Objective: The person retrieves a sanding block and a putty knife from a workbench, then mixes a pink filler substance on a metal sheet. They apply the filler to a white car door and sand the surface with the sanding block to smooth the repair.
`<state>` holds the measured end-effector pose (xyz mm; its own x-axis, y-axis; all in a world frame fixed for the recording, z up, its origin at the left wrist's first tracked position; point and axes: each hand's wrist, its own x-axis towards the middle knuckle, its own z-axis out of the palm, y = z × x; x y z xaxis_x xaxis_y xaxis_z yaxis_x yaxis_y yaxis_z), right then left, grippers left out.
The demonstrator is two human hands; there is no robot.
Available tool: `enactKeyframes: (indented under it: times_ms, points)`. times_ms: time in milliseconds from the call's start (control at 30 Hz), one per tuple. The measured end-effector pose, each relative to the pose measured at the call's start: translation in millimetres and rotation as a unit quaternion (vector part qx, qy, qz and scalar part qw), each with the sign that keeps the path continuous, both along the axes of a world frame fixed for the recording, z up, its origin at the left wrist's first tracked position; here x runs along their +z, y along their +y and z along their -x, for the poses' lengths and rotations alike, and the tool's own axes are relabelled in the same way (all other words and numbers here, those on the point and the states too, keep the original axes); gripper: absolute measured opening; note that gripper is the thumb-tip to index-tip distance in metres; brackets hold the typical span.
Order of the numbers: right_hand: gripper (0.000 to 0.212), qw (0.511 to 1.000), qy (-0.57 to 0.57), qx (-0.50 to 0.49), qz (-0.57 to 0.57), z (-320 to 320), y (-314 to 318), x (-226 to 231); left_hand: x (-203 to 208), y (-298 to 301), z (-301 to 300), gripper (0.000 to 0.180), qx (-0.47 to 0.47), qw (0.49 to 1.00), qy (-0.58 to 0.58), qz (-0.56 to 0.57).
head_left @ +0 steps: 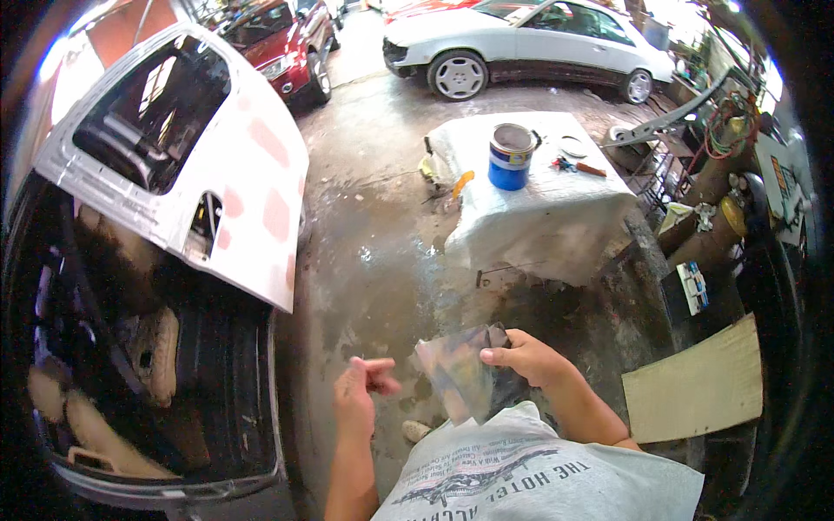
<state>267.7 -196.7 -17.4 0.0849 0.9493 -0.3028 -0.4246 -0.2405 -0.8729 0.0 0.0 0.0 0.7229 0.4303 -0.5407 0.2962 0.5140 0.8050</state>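
My right hand (532, 358) grips a thin translucent sheet (456, 373) by its upper right corner, thumb on top. The sheet has smeary grey and brownish patches and a dark edge near my fingers; I cannot tell exactly what kind it is. To the left of the sheet and apart from it, my left hand (360, 389) is raised with nothing visible in it. Its fingers point to the right and stand a little apart, slightly blurred.
Ahead, a covered table (556, 217) bears a blue paint can (511, 158), a round lid (572, 146) and small tools (580, 165). On the left stands an open vehicle door (252, 165) with pinkish patches. A beige board (695, 382) lies right; a white car (539, 43) stands behind.
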Motion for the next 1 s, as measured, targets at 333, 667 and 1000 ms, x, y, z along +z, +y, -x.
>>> enactKeyframes:
  times_ms: [333,667,1000]
  points:
    - [0.044,0.975,0.174,-0.135,-0.001,0.4,-16.8,4.5,-34.5,-38.4,-62.6,0.057,0.025,0.987,0.014,-0.157]
    - [0.053,0.975,0.020,0.087,-0.204,26.8,-6.4,14.6,3.3,-46.4,-143.4,0.057,0.242,0.904,-0.272,-0.222]
    - [0.066,0.955,0.030,0.155,-0.253,-28.0,-34.8,5.6,-10.2,-119.7,-217.1,0.061,0.294,0.794,-0.162,-0.507]
